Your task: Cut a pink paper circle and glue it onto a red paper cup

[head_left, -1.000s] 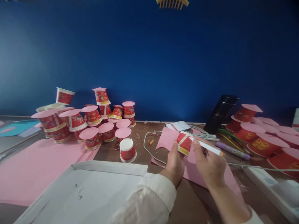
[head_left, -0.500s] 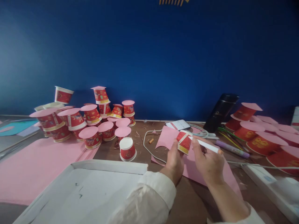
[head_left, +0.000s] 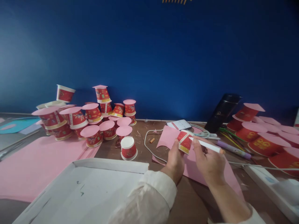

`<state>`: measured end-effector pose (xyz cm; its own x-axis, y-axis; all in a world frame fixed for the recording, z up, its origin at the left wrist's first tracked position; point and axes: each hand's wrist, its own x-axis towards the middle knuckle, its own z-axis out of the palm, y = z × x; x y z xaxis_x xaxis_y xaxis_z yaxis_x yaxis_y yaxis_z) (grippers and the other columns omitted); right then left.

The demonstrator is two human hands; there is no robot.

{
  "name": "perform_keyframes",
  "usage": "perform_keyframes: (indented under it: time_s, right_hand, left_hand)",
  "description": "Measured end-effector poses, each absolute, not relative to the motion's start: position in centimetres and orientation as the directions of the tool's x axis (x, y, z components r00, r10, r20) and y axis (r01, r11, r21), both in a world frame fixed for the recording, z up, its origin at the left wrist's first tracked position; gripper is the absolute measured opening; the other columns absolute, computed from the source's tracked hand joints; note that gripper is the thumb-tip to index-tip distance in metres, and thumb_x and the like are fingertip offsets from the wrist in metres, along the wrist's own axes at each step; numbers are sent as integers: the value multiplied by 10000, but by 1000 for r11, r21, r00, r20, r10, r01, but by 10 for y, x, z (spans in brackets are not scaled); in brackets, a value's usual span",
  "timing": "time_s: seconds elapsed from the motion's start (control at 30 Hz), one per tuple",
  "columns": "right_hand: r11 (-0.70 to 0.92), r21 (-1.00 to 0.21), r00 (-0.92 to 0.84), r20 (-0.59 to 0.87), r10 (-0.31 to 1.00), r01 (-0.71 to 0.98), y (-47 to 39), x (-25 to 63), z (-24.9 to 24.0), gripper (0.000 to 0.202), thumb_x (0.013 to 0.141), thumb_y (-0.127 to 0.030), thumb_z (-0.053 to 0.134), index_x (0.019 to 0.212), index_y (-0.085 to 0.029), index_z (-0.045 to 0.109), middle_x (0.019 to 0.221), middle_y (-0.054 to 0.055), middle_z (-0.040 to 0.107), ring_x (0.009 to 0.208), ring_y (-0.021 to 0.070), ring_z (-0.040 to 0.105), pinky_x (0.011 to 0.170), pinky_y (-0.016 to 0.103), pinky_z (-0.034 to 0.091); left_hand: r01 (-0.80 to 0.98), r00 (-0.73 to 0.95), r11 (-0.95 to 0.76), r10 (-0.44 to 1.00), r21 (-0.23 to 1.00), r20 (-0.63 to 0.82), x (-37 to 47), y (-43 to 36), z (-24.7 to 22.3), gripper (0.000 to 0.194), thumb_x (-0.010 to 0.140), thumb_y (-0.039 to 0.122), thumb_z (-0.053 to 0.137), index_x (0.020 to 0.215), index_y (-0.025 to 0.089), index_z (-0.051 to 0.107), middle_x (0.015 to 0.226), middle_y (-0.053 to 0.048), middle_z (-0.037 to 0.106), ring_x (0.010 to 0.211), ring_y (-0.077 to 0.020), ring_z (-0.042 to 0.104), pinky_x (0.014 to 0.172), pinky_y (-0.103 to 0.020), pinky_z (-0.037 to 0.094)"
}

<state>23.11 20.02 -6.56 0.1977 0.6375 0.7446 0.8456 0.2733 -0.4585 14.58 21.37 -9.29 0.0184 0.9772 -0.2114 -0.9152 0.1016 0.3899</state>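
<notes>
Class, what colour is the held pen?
In the head view, the pen is white with an orange end.

craft table point(head_left: 187, 200), cut pink paper point(head_left: 168, 136), marker point(head_left: 210, 146), red cups point(head_left: 129, 152) (many pink-topped)

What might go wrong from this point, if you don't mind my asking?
First, the white pen in the right hand has its tip at the red cup, which the left hand holds up off the table, so a slip of either hand might leave a stray mark.

Second, the tilted cup atop the pile on the left looks unsteady; a bump to that pile could topple it.
</notes>
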Motion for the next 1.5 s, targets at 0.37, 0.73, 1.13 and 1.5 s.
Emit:
perform_keyframes:
  time_s: [0.37, 0.73, 1.13, 1.5]
  right_hand:
    - [278, -438, 185, 759, 625, 855, 200, 231, -67, 430, 906, -517, 489, 915, -183, 761, 810, 91, 766, 793, 260, 713, 744, 354, 503]
    - [280, -397, 144, 762, 632, 874, 201, 230, -72, 451, 914, -505, 474, 896, -169, 772, 740, 102, 753, 762, 262, 711, 678, 337, 503]
    - [289, -444, 163, 738, 655, 848, 201, 228, -73, 475, 903, -534, 478, 897, -157, 766, 651, 88, 726, 724, 270, 710, 672, 347, 494]
    - [265, -657, 389, 672, 630, 706, 195, 235, -57, 444, 891, -523, 520, 988, -152, 743, 680, 75, 716, 659, 230, 674, 666, 339, 502]
  left_hand:
    - [-913, 25, 115, 973, 391, -228, 144, 214, -90, 304, 884, 376, 607, 1006, 113, 698, 1126, -151, 708, 1077, -259, 665, 1044, -381, 458]
    - [-922, 34, 114, 975, 369, -218, 143, 214, -90, 314, 874, 382, 611, 989, 104, 702, 1121, -175, 708, 1110, -282, 657, 1049, -389, 465]
    - [-922, 49, 127, 975, 367, -215, 143, 215, -92, 309, 885, 386, 587, 1001, 121, 695, 1121, -156, 712, 1119, -282, 653, 1079, -406, 437]
    - [-928, 205, 269, 946, 256, -252, 137, 219, -88, 436, 904, 437, 512, 1118, 86, 654, 1105, -170, 711, 1050, -269, 677, 855, -324, 558]
